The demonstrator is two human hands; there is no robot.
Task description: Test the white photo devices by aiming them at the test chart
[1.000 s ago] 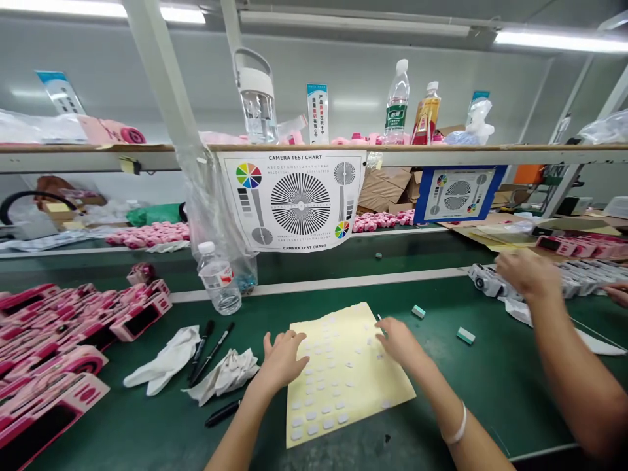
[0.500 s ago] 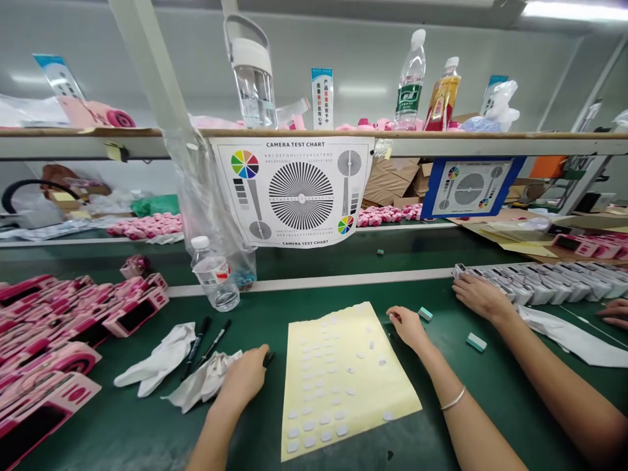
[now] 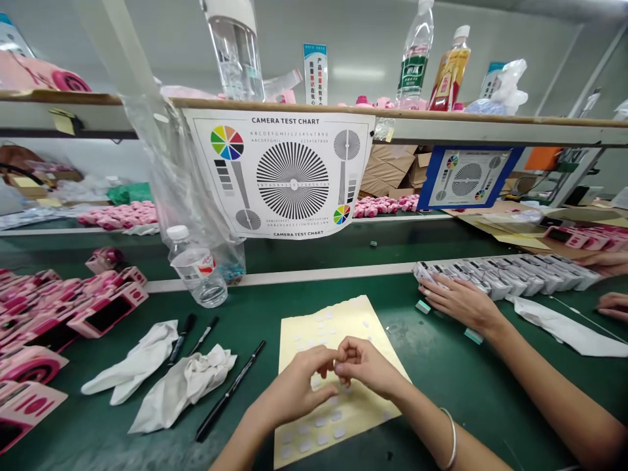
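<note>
Three drink containers stand on the far shelf [image 3: 402, 116]: a white-topped tumbler [image 3: 235, 59] holding clear liquid, a green-labelled bottle [image 3: 413, 69] and a yellow-and-red bottle [image 3: 449, 72]. Lower, at left, a clear bottle [image 3: 200, 271] with a white cap stands on the green table [image 3: 255, 314]. The left hand [image 3: 299, 383] is curved half open, thumb apart from the forefinger; the right hand [image 3: 366, 366] is narrowed, fingertips meeting the left's. Whether anything is between them, I cannot tell. Both are above the yellow sheet [image 3: 343, 314], which lies near the middle, bearing white pieces [image 3: 339, 432]. Beyond hangs a poster [image 3: 294, 180] reading "CAMERA TEST CHART".
</note>
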